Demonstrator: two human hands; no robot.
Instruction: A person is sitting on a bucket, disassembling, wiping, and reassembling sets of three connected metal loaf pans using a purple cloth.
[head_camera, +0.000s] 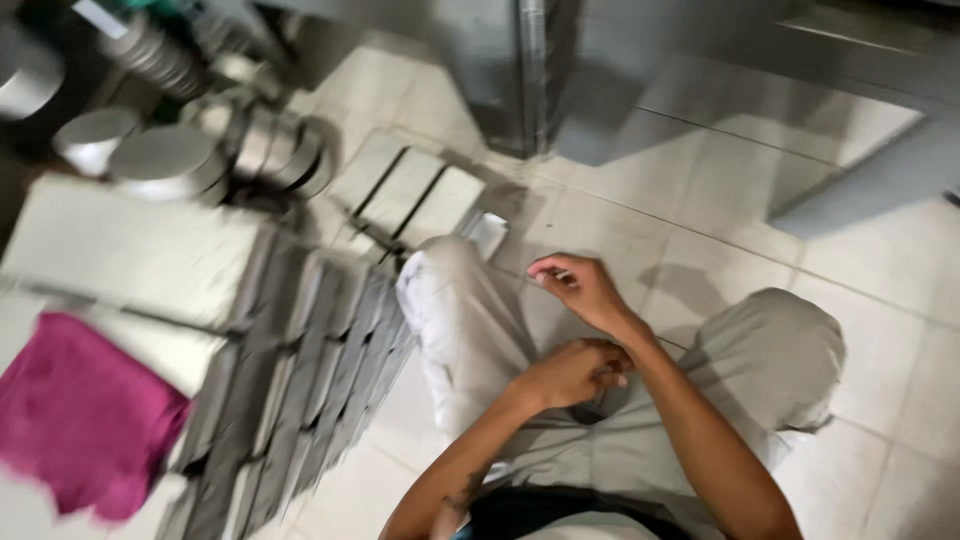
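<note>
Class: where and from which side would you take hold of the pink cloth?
Probably at the pink cloth's right edge, coming from above on the side nearest the left hand. It lies limp, draped over a pale slab, so a pinch can gather a fold.

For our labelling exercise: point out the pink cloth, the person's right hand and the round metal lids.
pink cloth (85, 415), head view, middle of the fabric
right hand (577, 287), head view, palm
round metal lids (165, 155), head view, top of the largest lid
</note>
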